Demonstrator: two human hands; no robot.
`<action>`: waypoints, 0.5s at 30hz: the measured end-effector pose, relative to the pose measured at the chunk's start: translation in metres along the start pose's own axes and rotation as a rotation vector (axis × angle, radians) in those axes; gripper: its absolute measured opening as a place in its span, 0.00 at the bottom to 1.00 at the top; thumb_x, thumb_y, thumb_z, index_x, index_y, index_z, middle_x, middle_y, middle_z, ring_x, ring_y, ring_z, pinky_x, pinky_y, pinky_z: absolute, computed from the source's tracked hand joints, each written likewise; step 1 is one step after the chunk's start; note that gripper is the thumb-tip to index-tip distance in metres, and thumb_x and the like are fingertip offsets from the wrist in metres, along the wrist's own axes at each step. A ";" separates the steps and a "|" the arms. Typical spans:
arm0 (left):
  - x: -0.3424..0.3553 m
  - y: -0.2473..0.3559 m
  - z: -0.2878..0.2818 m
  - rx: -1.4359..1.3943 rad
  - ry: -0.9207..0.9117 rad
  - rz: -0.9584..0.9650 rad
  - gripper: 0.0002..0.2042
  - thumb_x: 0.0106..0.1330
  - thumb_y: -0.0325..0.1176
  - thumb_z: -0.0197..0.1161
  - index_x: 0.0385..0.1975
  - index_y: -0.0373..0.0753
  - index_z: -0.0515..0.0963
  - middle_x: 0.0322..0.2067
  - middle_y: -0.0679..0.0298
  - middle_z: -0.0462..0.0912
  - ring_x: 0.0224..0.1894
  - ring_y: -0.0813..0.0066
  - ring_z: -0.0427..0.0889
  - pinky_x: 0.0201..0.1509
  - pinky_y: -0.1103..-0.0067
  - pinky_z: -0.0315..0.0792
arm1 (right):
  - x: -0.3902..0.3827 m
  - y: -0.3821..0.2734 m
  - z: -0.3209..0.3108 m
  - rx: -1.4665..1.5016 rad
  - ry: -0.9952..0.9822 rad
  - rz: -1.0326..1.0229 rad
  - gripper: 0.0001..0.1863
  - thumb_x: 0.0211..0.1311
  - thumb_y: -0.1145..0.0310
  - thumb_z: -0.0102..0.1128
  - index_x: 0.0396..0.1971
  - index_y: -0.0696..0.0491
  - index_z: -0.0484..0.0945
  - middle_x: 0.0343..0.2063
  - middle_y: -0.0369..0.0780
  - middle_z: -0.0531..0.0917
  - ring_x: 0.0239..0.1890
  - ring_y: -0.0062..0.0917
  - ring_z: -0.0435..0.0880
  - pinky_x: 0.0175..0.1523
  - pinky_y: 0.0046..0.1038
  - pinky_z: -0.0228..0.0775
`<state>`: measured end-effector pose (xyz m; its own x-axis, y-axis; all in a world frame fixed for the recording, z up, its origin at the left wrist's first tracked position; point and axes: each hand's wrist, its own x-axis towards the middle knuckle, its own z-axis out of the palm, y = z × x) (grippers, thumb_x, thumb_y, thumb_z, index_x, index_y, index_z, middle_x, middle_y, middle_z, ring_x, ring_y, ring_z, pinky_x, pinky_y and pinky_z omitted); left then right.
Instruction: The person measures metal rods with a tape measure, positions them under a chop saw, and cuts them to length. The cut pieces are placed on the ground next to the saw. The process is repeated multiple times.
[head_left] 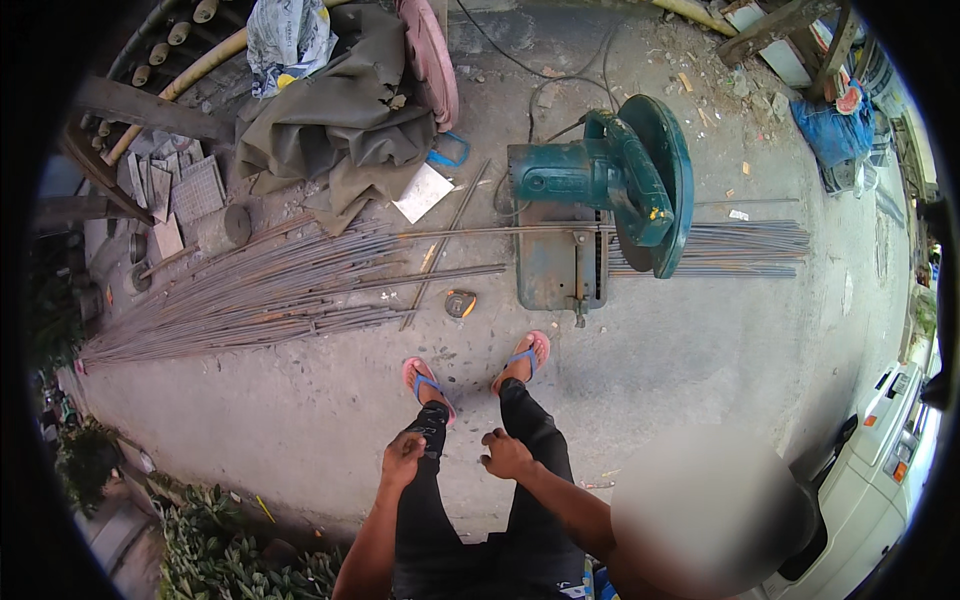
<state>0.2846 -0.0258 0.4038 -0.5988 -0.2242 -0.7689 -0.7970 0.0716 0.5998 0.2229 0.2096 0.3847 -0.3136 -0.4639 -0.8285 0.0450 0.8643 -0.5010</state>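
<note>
My left hand [403, 458] is held above my left thigh, its fingers curled in. Opposite it, my right hand [508, 456] hangs over the gap between my legs, also curled. Whatever either hand may hold is too small or hidden to make out. Ahead of my feet stands a green cut-off saw [597, 172] on a rusty metal base [547, 270]. One thin steel rod [470, 232] reaches the base from the left. A tape measure [460, 304] lies on the concrete left of the saw, apart from both hands.
Many steel rods [250, 290] fan out at left; a second bundle [740, 248] lies right of the saw. A crumpled grey tarp [330, 130], tile pieces [200, 188] and a black cable [530, 110] lie beyond. A white vehicle [860, 480] stands at right. A blurred patch covers the lower right.
</note>
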 end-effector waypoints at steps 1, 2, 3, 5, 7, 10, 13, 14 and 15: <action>0.009 0.006 0.013 0.033 -0.026 0.020 0.09 0.61 0.33 0.60 0.34 0.33 0.75 0.22 0.64 0.77 0.24 0.80 0.75 0.31 0.82 0.69 | -0.001 0.010 0.012 -0.004 -0.069 -0.006 0.21 0.51 0.60 0.57 0.44 0.55 0.71 0.44 0.49 0.74 0.47 0.41 0.75 0.52 0.38 0.68; 0.018 0.013 0.025 0.068 -0.054 0.040 0.10 0.61 0.33 0.60 0.35 0.33 0.75 0.23 0.64 0.78 0.25 0.79 0.76 0.32 0.82 0.70 | 0.002 0.020 0.020 -0.007 -0.128 -0.020 0.21 0.52 0.59 0.56 0.44 0.55 0.72 0.44 0.49 0.74 0.47 0.41 0.75 0.53 0.38 0.68; 0.031 0.020 0.037 0.089 -0.059 0.084 0.10 0.61 0.34 0.60 0.35 0.33 0.75 0.23 0.63 0.78 0.24 0.79 0.75 0.31 0.82 0.69 | 0.012 0.033 0.020 -0.028 -0.137 -0.031 0.21 0.52 0.59 0.55 0.44 0.55 0.72 0.43 0.49 0.75 0.47 0.41 0.76 0.53 0.38 0.68; 0.058 0.032 0.059 0.129 -0.083 0.159 0.11 0.61 0.36 0.60 0.35 0.33 0.75 0.21 0.62 0.77 0.23 0.78 0.75 0.29 0.81 0.68 | 0.033 0.057 0.016 -0.078 -0.173 -0.027 0.21 0.53 0.58 0.54 0.43 0.55 0.72 0.43 0.48 0.76 0.47 0.40 0.76 0.53 0.37 0.68; 0.099 0.044 0.076 0.140 -0.150 0.214 0.12 0.61 0.37 0.60 0.35 0.34 0.75 0.23 0.61 0.78 0.25 0.75 0.76 0.31 0.79 0.69 | 0.067 0.077 -0.003 -0.043 -0.019 0.013 0.20 0.52 0.59 0.55 0.41 0.57 0.74 0.40 0.49 0.78 0.47 0.40 0.77 0.53 0.37 0.67; 0.157 0.059 0.090 0.270 -0.193 0.376 0.14 0.60 0.40 0.61 0.37 0.34 0.74 0.28 0.59 0.79 0.30 0.69 0.79 0.35 0.76 0.70 | 0.135 0.087 -0.042 -0.162 0.180 -0.049 0.18 0.49 0.62 0.56 0.37 0.59 0.74 0.34 0.50 0.80 0.40 0.42 0.80 0.45 0.39 0.71; 0.202 0.078 0.089 0.493 -0.226 0.493 0.16 0.58 0.39 0.61 0.40 0.34 0.74 0.34 0.57 0.78 0.34 0.65 0.78 0.37 0.75 0.71 | 0.210 0.080 -0.076 -0.175 0.222 -0.195 0.18 0.50 0.64 0.54 0.39 0.59 0.72 0.38 0.51 0.78 0.40 0.42 0.79 0.46 0.38 0.70; 0.209 0.087 0.083 0.597 -0.241 0.500 0.16 0.58 0.38 0.62 0.41 0.33 0.74 0.37 0.57 0.78 0.35 0.64 0.78 0.38 0.75 0.71 | 0.237 0.076 -0.086 -0.245 0.193 -0.218 0.18 0.51 0.65 0.54 0.40 0.59 0.72 0.39 0.51 0.77 0.41 0.42 0.79 0.46 0.38 0.70; 0.214 0.096 0.076 0.662 -0.286 0.539 0.17 0.58 0.40 0.61 0.42 0.35 0.74 0.37 0.56 0.77 0.37 0.61 0.78 0.40 0.73 0.71 | 0.263 0.073 -0.097 -0.315 0.182 -0.255 0.18 0.51 0.65 0.53 0.41 0.59 0.72 0.40 0.50 0.77 0.42 0.42 0.79 0.47 0.37 0.70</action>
<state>0.0738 0.0073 0.2802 -0.8309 0.2460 -0.4991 -0.2318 0.6624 0.7124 0.0515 0.1700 0.1548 -0.4407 -0.6527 -0.6163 -0.3380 0.7567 -0.5596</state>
